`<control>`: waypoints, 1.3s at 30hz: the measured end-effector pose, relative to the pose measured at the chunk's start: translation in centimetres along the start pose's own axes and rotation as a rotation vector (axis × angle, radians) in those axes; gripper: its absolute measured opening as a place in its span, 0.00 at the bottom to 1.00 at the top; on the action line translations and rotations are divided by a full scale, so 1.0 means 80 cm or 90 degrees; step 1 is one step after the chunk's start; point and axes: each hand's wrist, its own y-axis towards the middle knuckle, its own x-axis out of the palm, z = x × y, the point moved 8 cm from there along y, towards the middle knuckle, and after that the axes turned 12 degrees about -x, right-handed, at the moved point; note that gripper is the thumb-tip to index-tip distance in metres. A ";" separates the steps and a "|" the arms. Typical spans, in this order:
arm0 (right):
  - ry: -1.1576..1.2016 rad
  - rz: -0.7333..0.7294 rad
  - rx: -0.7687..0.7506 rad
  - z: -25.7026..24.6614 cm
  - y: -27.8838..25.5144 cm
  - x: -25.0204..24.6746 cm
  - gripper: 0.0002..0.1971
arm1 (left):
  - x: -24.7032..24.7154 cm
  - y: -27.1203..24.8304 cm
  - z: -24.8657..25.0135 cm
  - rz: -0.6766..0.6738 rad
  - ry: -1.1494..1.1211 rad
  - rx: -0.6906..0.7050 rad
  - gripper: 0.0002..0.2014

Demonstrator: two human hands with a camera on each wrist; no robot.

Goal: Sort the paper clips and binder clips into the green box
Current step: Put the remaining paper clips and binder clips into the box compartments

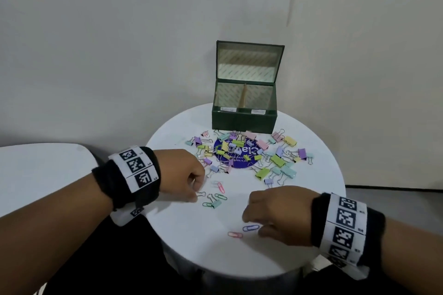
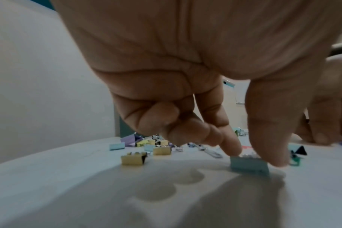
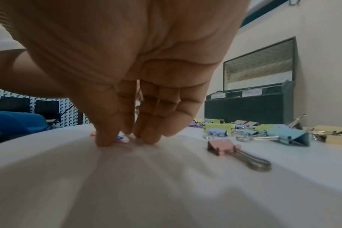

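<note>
The clips (image 1: 249, 153) lie heaped on the round table (image 1: 311, 211) just in front of the open green box (image 1: 244, 120), both of whose compartments look empty, so I judge sorting has barely begun. My left hand (image 1: 184, 175) pinches a small blue binder clip (image 2: 249, 165) between finger and thumb. My right hand (image 1: 271, 213) has fingertips (image 3: 105, 138) pressed down at a blue paper clip (image 1: 250, 227); I cannot tell if it is gripped yet. A pink paper clip (image 1: 235, 235) lies beside it. Next I should lift each and carry it to its matching compartment. Two white labels on the box front are too blurred to read.
</note>
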 end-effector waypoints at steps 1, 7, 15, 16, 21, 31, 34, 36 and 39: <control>0.000 0.003 -0.011 -0.003 0.002 0.000 0.17 | 0.000 -0.002 -0.002 -0.007 -0.003 0.000 0.11; 0.001 0.062 -0.040 -0.012 0.012 -0.005 0.12 | -0.001 -0.013 0.018 0.032 -0.038 0.074 0.16; 0.062 0.099 0.072 0.017 0.021 -0.012 0.09 | 0.016 -0.018 0.043 0.071 0.100 0.084 0.11; 0.099 0.124 0.089 0.025 0.020 -0.018 0.10 | 0.019 -0.019 0.043 0.065 0.104 0.089 0.11; 0.534 0.387 0.166 0.086 0.002 -0.055 0.08 | 0.024 -0.028 0.054 0.099 0.135 0.160 0.09; 1.119 0.446 0.229 0.080 0.008 -0.040 0.02 | -0.025 0.009 -0.037 -0.004 -0.690 -0.079 0.08; 0.581 0.285 0.245 0.064 0.013 -0.053 0.09 | -0.024 0.022 -0.050 -0.016 -0.800 -0.124 0.22; 0.276 0.157 0.156 0.023 0.027 -0.059 0.11 | -0.020 0.029 -0.043 -0.061 -0.787 -0.094 0.19; 0.074 -0.021 0.081 -0.028 0.043 -0.034 0.14 | -0.012 0.037 -0.028 -0.116 -0.746 -0.068 0.09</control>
